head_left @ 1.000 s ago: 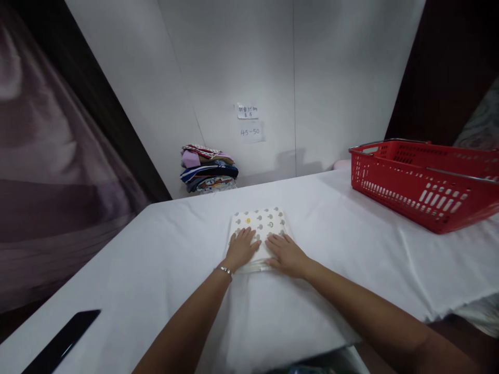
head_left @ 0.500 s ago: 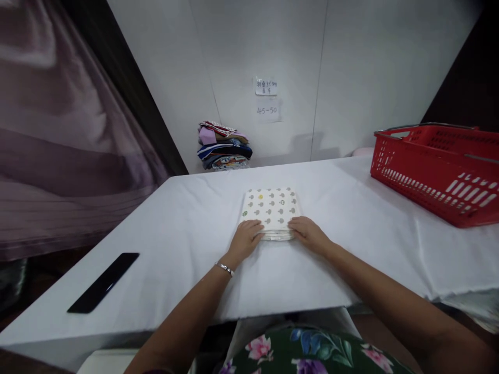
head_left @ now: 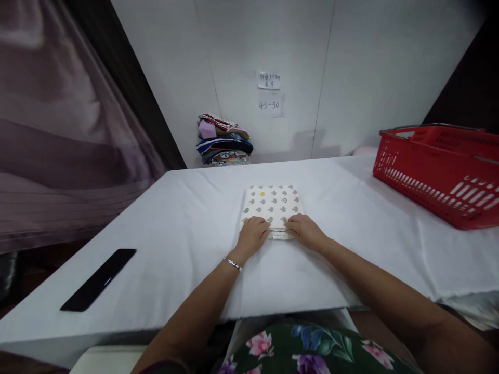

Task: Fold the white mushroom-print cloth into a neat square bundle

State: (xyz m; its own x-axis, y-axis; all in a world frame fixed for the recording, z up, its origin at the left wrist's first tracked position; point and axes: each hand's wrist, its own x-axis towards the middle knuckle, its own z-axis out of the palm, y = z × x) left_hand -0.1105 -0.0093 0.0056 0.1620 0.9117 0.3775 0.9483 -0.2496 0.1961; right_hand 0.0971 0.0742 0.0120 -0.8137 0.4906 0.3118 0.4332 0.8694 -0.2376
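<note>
A folded white cloth (head_left: pixel 272 203) with a grey dotted print lies in the middle of the white table (head_left: pixel 179 234). My left hand (head_left: pixel 252 235) curls its fingers around the cloth's near left edge. My right hand (head_left: pixel 306 231) does the same at the near right edge. Both hands grip the near side of the stack. A thin bracelet sits on my left wrist.
A red plastic basket (head_left: pixel 436 171) stands at the right on the table. A pile of folded clothes (head_left: pixel 223 140) rests against the back wall, under two paper notes (head_left: pixel 268 92). A black phone (head_left: pixel 98 279) lies near the table's left front edge.
My hands slid back from lying flat on top of the cloth to gripping its near edge. The camera view tilted down and shifted.
</note>
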